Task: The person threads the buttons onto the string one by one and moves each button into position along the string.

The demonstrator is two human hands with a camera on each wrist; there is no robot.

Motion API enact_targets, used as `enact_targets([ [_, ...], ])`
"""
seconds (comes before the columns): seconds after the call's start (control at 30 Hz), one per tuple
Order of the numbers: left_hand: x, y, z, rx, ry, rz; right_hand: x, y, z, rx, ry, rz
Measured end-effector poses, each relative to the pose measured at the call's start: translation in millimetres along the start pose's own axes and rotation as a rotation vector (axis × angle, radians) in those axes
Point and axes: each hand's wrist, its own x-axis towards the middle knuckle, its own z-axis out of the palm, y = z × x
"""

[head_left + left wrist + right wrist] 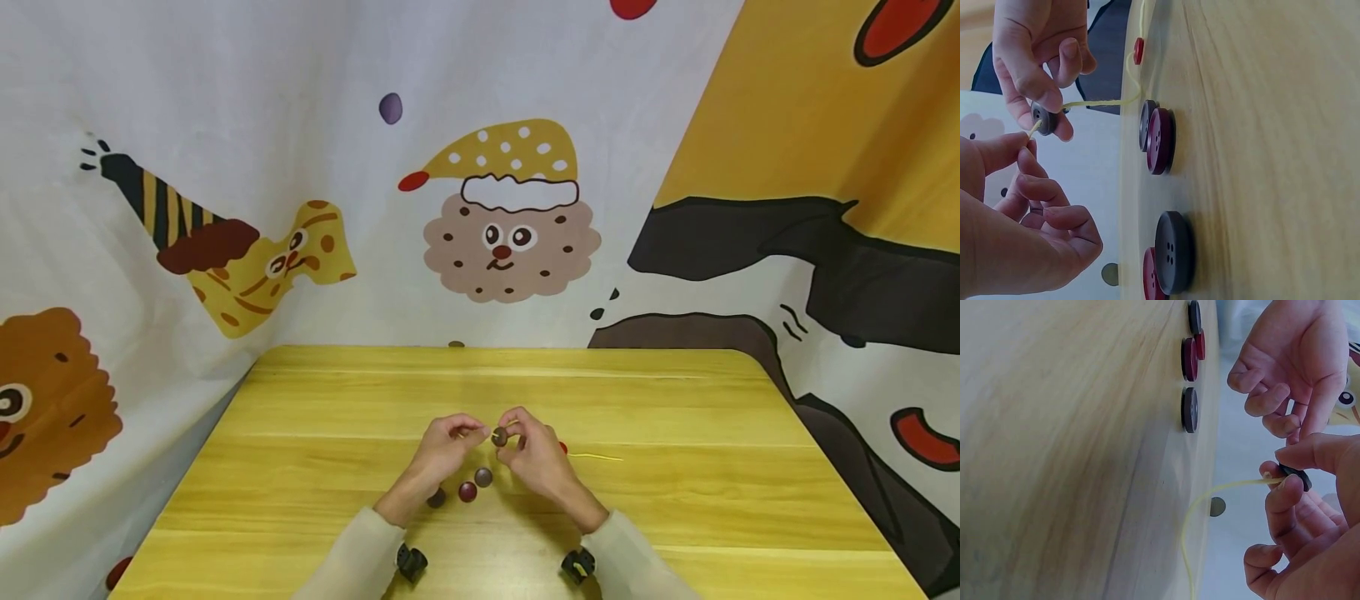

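Note:
My right hand (507, 437) pinches a dark grey button (499, 435) between thumb and fingers, just above the yellow wooden table (675, 500). A yellow yarn (1097, 102) runs through the button. My left hand (478, 431) pinches the short yarn end that sticks out of it, close against the button (1044, 119). In the right wrist view the yarn (1222, 487) curves from the held button (1294, 476) down to the table. Its tail (596, 456) lies to the right past a small red button (563, 447).
A grey button (483, 477), a dark red one (467, 492) and a dark one (437, 497) lie on the table below my hands. The left wrist view shows another red button (1152, 275) beneath the dark one (1175, 252). Printed cloth hangs behind and beside the table.

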Motion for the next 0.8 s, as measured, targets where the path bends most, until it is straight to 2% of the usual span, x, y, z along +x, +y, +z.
enact_targets([
  [0.37, 0.9, 1.0, -1.3, 0.015, 0.01, -0.002, 1.2, 0.3, -2.0, -0.048, 0.024, -0.008],
  [0.8, -1.5, 3.0, -9.2, 0.014, 0.011, -0.002, 2.5, 3.7, -5.0, -0.065, 0.01, 0.01],
])
